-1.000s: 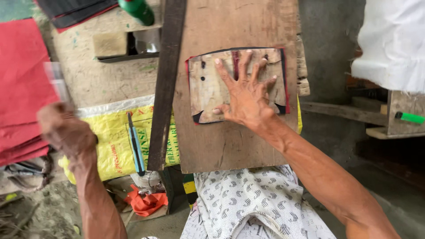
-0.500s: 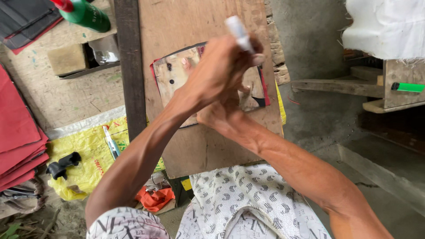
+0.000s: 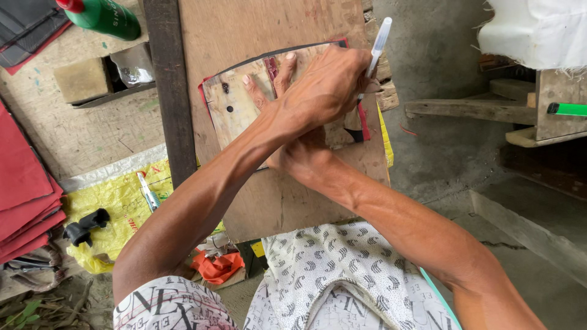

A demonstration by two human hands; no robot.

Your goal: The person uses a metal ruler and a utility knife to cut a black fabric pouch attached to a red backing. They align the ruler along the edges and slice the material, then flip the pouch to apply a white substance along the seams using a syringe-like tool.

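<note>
A plywood board (image 3: pixel 275 195) is seen propped across the lap, over patterned shorts (image 3: pixel 330 275), with a dark wooden slat (image 3: pixel 171 104) lying along its left edge. A flat cardboard pattern piece (image 3: pixel 235 113), edged in red and black, is pressed onto the board. The right hand (image 3: pixel 293 153) is laid on the pattern, fingers (image 3: pixel 284 70) spread flat and released, partly hidden by the crossing arm. The left hand (image 3: pixel 327 85) is crossed over it, fingers clenched around a white pen (image 3: pixel 376 46) held near the pattern's right edge; the tip is hidden. The ground is bare concrete (image 3: pixel 440 140). To the left, a yellow sack (image 3: pixel 116 201), stacked red sheets (image 3: pixel 24 183), a green bottle (image 3: pixel 107 17) and a sponge block (image 3: pixel 82 79) are noted. To the right, wooden planks (image 3: pixel 471 110) and white cloth (image 3: pixel 538 30) are recorded.
</note>
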